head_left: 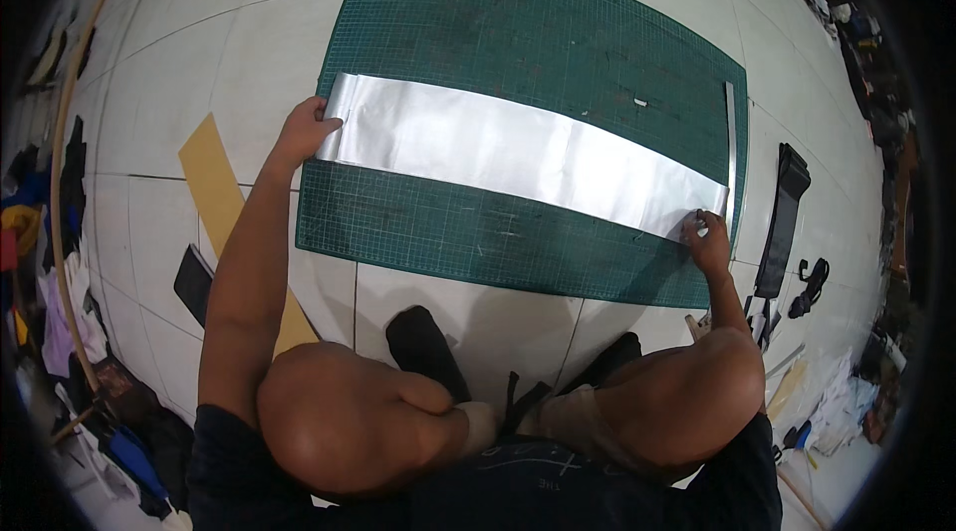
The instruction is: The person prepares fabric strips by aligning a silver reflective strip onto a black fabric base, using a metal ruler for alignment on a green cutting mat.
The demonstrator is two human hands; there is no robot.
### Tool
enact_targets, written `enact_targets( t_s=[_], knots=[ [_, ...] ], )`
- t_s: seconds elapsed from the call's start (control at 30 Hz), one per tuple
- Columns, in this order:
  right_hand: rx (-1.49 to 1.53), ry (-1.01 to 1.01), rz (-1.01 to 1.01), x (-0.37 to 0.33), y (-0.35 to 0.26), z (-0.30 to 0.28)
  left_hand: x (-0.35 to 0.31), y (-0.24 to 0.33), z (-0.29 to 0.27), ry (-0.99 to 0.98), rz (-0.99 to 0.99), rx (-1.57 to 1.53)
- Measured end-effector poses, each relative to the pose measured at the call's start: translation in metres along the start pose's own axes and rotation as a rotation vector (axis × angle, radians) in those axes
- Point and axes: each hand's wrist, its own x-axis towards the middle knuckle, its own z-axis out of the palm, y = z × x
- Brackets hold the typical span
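1. The left hand is pinching the left end of the silver sheet.
2. The right hand is pressing fingers on its right end.
3. The sheet is lying flat across the green cutting mat, beside a metal ruler.

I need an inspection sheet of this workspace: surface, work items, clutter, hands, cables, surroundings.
Surface: white tiled floor with a green cutting mat on it.
Work items: silver sheet strip flat across the mat; metal ruler at its right end.
Clutter: tan board strip, dark flat thing.
Hands: left hand holds the strip's left end; right hand presses the right end.
Cables: nothing seen.
Surroundings: cloth and scraps along both edges.
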Motion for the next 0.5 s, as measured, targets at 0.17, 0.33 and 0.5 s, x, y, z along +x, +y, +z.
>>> enact_targets(
  t_s=[0.17, 0.33, 0.5],
  knots=[
    [0.021, 0.045, -0.009, 0.001, 0.004, 0.000, -0.008, 0.034, 0.000, 0.128, 0.005, 0.032],
    [-0.047, 0.047, 0.012, -0.001, -0.003, 0.002, -0.031, 0.094, 0.027, 0.309, 0.485, 0.556],
    [-0.115, 0.028, 0.019, -0.002, 0.001, -0.007, -0.026, 0.125, 0.070, 0.006, 0.691, 0.764]
  ],
)
